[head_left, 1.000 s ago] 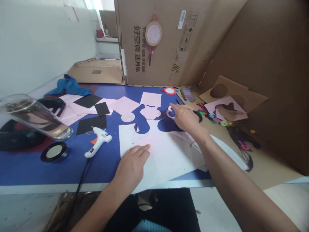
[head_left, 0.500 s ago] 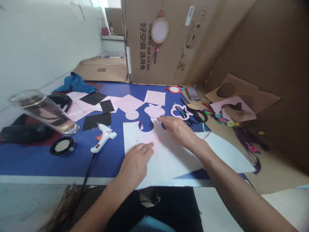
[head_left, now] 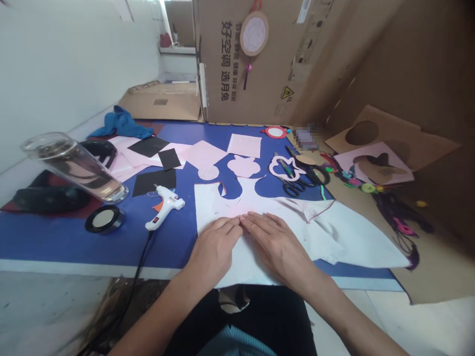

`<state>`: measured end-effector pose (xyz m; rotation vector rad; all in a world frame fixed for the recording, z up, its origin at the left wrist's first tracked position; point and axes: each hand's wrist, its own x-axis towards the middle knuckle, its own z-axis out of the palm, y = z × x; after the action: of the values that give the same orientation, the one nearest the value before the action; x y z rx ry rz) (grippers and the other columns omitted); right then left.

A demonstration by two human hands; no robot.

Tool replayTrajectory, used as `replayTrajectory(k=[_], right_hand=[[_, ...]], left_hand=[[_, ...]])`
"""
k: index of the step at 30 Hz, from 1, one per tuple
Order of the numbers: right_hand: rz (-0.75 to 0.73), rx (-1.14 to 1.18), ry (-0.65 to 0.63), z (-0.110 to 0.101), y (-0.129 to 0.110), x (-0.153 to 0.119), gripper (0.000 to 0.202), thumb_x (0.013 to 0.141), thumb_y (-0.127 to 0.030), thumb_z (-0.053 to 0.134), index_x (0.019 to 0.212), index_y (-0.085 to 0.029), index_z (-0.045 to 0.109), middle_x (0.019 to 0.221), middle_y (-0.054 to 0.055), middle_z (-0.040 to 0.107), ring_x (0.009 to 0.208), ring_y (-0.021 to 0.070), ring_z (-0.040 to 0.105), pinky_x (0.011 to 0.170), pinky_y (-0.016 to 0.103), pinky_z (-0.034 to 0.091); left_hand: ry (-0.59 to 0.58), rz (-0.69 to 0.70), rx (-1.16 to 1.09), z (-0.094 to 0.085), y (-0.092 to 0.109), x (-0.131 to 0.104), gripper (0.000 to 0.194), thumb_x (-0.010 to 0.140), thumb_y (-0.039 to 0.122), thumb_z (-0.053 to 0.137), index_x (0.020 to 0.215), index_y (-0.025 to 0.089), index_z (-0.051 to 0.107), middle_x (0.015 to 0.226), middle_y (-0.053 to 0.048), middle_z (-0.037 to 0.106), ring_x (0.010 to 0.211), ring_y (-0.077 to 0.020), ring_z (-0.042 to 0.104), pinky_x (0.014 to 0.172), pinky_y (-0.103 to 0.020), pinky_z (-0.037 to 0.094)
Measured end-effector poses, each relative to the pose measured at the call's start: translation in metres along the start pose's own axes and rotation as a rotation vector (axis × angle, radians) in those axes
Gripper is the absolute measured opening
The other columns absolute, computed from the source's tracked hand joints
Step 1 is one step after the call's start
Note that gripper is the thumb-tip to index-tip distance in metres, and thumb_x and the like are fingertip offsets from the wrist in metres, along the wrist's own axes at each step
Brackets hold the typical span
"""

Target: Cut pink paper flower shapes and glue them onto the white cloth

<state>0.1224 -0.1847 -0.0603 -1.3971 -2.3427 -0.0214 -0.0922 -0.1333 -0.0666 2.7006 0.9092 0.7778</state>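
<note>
White cloth with cut-out curves along its far edge lies over the table's front part. My left hand rests palm down on it, fingers together and pointing right. Flat on the cloth beside it is my right hand, fingers stretched forward and left, the fingertips of both hands meeting. A faint pink patch shows through the cloth just beyond the fingers. Right of my right hand the cloth is wrinkled, with a folded red-stitched edge. Beyond the cloth lie a pink flower-shaped piece and a round pale piece.
A white glue gun with its cord, a roll of tape and a tilted glass of liquid stand left. Black scissors, a pink cut-out frame and coloured trinkets lie right. Cardboard rises behind.
My right hand has moved back toward me, next to my left hand. The cloth on the right has bunched up, and its narrow far strip now shows. The view has shifted slightly.
</note>
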Motion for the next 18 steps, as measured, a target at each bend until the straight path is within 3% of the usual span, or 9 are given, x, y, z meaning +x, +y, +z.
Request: replayTrajectory(k=[18], right_hand=[[0.007, -0.04, 0.048, 0.011, -0.004, -0.008, 0.064, 0.089, 0.006, 0.046, 0.147, -0.01, 0.067, 0.157, 0.018, 0.067, 0.148, 0.0306, 0.063, 0.122, 0.057, 0.047]], left_hand=[[-0.059, -0.051, -0.088, -0.008, 0.002, -0.004, 0.062, 0.085, -0.011, 0.043, 0.134, 0.017, 0.067, 0.15, -0.01, 0.072, 0.138, -0.027, 0.067, 0.115, -0.052, 0.058]])
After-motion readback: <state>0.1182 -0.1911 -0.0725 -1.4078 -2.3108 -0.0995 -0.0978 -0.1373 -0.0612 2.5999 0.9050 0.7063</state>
